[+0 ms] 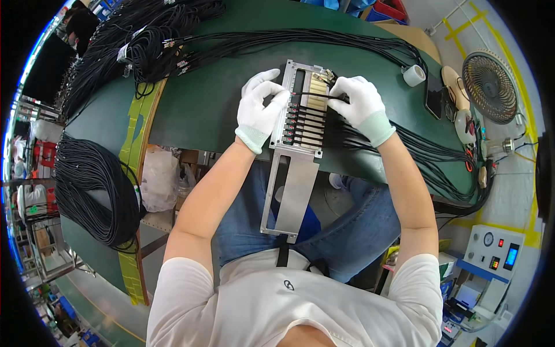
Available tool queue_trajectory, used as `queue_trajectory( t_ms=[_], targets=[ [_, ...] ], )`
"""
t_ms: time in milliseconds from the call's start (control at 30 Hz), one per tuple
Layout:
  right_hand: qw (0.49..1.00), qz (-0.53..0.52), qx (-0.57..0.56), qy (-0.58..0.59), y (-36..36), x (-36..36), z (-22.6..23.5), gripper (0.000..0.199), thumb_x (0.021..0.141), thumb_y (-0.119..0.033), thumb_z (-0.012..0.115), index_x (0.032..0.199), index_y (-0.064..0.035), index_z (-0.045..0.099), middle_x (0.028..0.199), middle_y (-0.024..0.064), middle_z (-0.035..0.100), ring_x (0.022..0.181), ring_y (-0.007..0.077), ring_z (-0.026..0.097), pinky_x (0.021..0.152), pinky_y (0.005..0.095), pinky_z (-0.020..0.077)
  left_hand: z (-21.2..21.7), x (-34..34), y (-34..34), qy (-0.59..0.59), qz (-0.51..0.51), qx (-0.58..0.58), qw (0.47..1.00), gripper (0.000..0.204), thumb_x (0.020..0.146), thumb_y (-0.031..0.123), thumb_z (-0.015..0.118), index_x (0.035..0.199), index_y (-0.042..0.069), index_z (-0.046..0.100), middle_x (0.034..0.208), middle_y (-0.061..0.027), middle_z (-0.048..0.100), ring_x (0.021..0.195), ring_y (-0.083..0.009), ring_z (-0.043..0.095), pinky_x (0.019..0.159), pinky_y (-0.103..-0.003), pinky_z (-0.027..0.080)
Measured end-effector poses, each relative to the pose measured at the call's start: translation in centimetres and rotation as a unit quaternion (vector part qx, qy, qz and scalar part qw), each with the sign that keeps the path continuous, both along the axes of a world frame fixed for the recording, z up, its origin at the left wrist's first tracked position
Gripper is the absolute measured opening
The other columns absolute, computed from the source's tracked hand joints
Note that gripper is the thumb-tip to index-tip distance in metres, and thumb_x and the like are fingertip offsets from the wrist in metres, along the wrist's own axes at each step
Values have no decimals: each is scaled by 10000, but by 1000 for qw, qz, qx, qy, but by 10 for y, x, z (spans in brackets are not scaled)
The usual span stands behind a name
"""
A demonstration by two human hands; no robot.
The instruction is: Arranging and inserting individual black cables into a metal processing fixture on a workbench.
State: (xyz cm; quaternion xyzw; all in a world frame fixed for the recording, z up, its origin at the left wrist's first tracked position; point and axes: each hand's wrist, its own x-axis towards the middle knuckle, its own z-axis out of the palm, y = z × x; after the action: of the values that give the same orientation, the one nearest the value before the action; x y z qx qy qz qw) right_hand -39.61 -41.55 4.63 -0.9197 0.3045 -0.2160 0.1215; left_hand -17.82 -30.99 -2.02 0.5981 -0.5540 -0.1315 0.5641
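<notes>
A long metal fixture (298,191) extends from the green table over my lap. Several black cables (311,125) lie side by side in its slots, their connector ends along its left rail. A row of cream-coloured blocks (317,87) lines its upper right part. My gloved right hand (361,104) pinches a black cable (312,93) just right of the fixture, above the seated ones. At the left rail, near that cable's end, my gloved left hand (261,107) has thumb and forefinger drawn together. What lies between those fingertips is hidden.
Bundles of black cable (144,52) cover the table's far left, and a coiled bundle (95,191) hangs at the left. Loose cables (430,153) run right. At the right are a white tape roll (414,75), a phone (433,95) and a fan (490,87).
</notes>
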Motion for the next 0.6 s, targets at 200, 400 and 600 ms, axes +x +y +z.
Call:
queue_trajectory(
  t_ms=[200,400,600],
  targets=[
    [999,18,32,-26,1,1,-13,137,824,-227,739,900,-114,725,778,86,684,806,293,639,737,421,517,0,-7,-1,-136,106,16,985,120,854,201,724,885,85,728,1210,-130,688,1185,-304,585,1059,-420,406],
    [999,16,-31,-17,-4,-6,-20,98,839,-223,714,872,-132,723,756,65,670,787,283,626,724,409,482,1,-4,-3,-144,78,10,986,168,908,219,657,997,94,726,1116,-107,718,1098,-304,629,1005,-408,435],
    [998,19,-59,6,-1,-5,-21,106,847,-238,706,880,-138,720,760,55,661,805,277,617,736,408,472,-4,-3,-3,-166,75,5,983,181,944,212,613,1004,81,723,1078,-87,730,1031,-295,651,969,-421,445]
  ],
)
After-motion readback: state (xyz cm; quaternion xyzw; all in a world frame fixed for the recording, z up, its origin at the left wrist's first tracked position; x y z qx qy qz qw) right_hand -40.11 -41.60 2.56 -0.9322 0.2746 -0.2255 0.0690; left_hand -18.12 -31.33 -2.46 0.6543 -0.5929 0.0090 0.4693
